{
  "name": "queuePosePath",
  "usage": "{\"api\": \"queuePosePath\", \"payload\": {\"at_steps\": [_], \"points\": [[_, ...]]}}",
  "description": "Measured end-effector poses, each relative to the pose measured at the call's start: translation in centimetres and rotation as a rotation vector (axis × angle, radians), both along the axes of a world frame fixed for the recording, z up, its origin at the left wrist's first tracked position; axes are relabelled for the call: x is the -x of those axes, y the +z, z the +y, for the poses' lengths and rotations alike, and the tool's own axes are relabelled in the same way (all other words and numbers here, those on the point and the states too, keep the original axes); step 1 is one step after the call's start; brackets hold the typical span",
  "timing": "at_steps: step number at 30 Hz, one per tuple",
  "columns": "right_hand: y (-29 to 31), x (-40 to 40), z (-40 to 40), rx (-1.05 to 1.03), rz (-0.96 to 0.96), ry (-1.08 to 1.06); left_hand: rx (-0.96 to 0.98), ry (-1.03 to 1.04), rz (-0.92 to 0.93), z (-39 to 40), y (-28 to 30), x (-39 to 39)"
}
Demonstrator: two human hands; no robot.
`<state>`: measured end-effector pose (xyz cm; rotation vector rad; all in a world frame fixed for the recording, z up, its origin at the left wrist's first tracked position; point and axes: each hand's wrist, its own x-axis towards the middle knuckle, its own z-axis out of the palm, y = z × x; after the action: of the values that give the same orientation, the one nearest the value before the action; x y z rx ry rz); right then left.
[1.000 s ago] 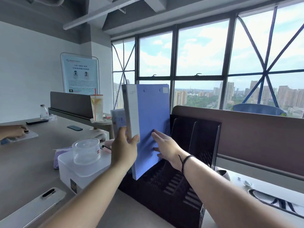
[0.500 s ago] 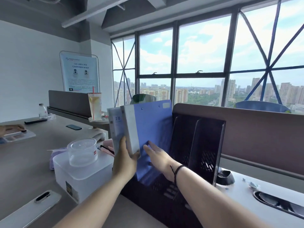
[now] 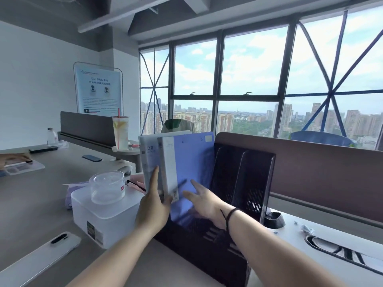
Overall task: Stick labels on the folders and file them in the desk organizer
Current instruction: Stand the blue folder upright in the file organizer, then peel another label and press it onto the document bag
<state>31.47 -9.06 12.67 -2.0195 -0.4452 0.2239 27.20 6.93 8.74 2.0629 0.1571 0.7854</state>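
Filing step: my left hand [image 3: 152,210] pinches the blue plastic folder [image 3: 191,166] spine, right hand [image 3: 204,200] flat against it, next seat it into the black mesh desk organizer [image 3: 244,183].

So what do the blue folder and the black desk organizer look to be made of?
Blue folder: probably flexible plastic with a semi-gloss finish; its cover shows a soft sheen and small rivets near the top. Black desk organizer: rigid moulded plastic by the look, matte, with slotted walls.

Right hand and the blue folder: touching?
Touching. Head view shows the right hand lying flat with straight fingers against the blue folder cover, no gap visible.
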Motion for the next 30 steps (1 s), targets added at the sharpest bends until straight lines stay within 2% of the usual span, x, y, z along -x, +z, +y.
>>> {"api": "queuePosePath", "payload": {"at_steps": [8, 14, 17, 22, 25, 30], "points": [[0.6, 5.6, -9.1, 0.153, -0.163, 0.024, -0.318, -0.045, -0.06, -5.7, 0.0, 6.0], [-1.1, 11.3, -19.7, 0.152, -0.211, -0.127, -0.406, -0.311, -0.016, -13.4, -0.6, 10.1], [-2.4, 15.1, -24.8, 0.131, -0.166, -0.212, -0.464, -0.489, 0.0, -16.8, -1.2, 11.6], [-4.9, 20.6, -31.6, 0.192, -0.115, -0.382, -0.608, -0.754, 0.228, -22.1, -3.3, 13.3], [-6.5, 23.0, -33.9, 0.275, -0.037, -0.402, -0.742, -0.767, 0.356, -24.2, -5.3, 13.1], [-9.1, 26.2, -35.4, 0.575, -0.022, -0.392, -0.782, -0.734, 0.47, -26.4, -7.1, 13.2]]}}
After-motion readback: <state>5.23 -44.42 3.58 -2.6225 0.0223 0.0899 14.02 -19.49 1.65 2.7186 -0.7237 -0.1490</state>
